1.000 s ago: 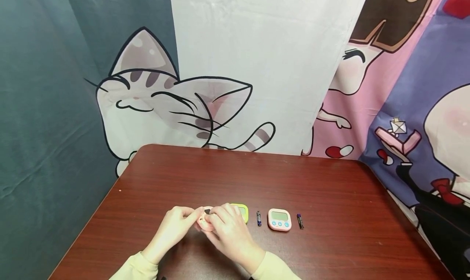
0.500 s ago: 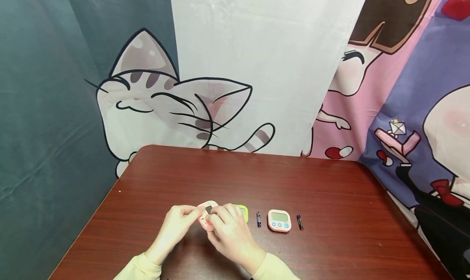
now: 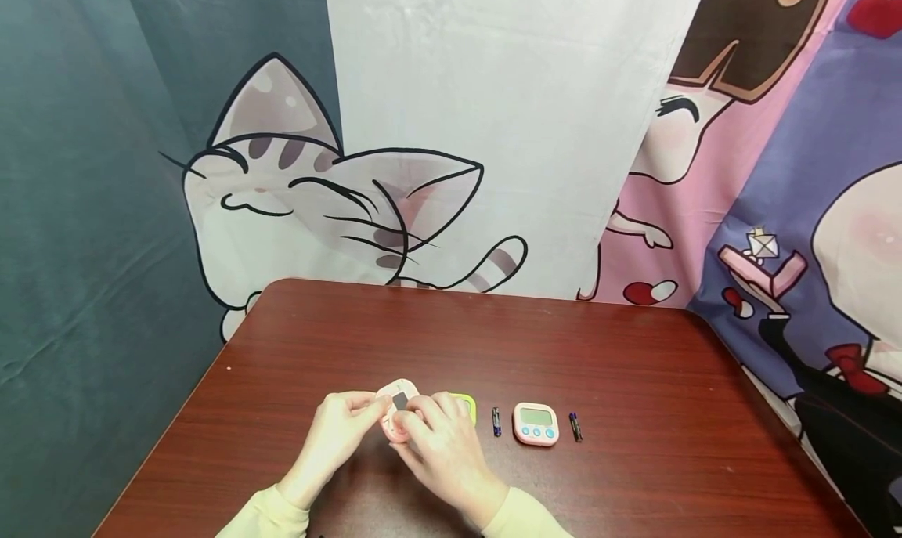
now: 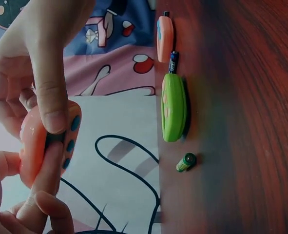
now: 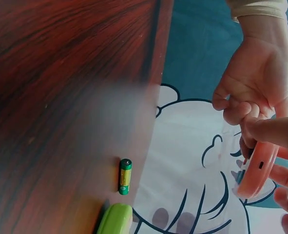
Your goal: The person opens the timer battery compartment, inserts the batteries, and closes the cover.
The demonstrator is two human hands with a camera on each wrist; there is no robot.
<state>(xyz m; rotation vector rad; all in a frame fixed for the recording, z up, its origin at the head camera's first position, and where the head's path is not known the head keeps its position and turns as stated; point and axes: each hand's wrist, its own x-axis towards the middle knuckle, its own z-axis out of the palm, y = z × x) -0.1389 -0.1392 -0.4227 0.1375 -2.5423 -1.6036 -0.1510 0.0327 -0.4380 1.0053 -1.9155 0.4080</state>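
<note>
Both hands hold a pink timer (image 3: 398, 386) above the near part of the table, its back with a dark square turned up toward the head camera. My left hand (image 3: 334, 436) pinches its left side between thumb and fingers. My right hand (image 3: 451, 452) grips the right side, fingers bent over the back. In the left wrist view, blue buttons (image 4: 70, 145) show on the face, where a right-hand digit and a left finger meet over the dark middle. A green timer (image 4: 174, 108) lies just beyond the right hand, partly covered in the head view.
A green battery (image 5: 125, 176) lies near the green timer, hidden in the head view. Rightward stand a dark battery (image 3: 496, 422), another pink timer (image 3: 535, 424) with its screen up, and a second dark battery (image 3: 575, 427). Printed cloth hangs behind the table (image 3: 451, 326).
The held timer has tipped and shifted slightly away from the body, so more of its back and dark square shows. Both hands keep their grip nearly in place.
</note>
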